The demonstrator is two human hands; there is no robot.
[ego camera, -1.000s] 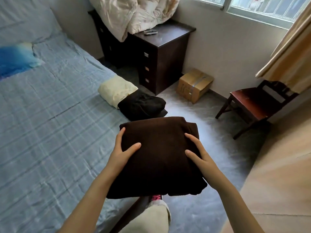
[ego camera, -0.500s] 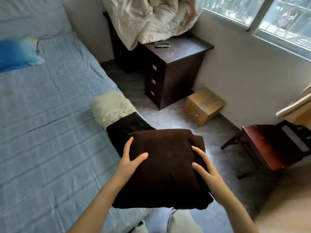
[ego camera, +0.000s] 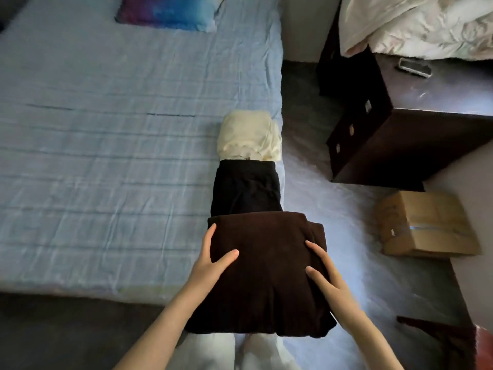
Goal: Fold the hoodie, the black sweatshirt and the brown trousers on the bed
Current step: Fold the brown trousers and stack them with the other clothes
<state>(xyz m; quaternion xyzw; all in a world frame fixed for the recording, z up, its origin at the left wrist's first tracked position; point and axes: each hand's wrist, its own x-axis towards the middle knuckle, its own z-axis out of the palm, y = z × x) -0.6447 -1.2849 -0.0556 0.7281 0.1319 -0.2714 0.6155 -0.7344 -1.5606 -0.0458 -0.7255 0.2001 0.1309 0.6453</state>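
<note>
While the head view looks down, both hands hold the folded trousers (ego camera: 266, 271) over the bed's (ego camera: 106, 145) near right corner. The left hand (ego camera: 213, 265) grips the left edge, thumb spread on top; the right hand (ego camera: 329, 281) grips the right edge. Just beyond, the folded sweatshirt (ego camera: 245, 188) lies along the bed's right edge, its far end touching the folded cream hoodie (ego camera: 249, 137). A box (ego camera: 426, 225) sits on the floor.

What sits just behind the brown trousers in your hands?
The folded black sweatshirt, then the cream hoodie, at the edge of the bed. The brown trousers cover the sweatshirt's near edge.
</note>
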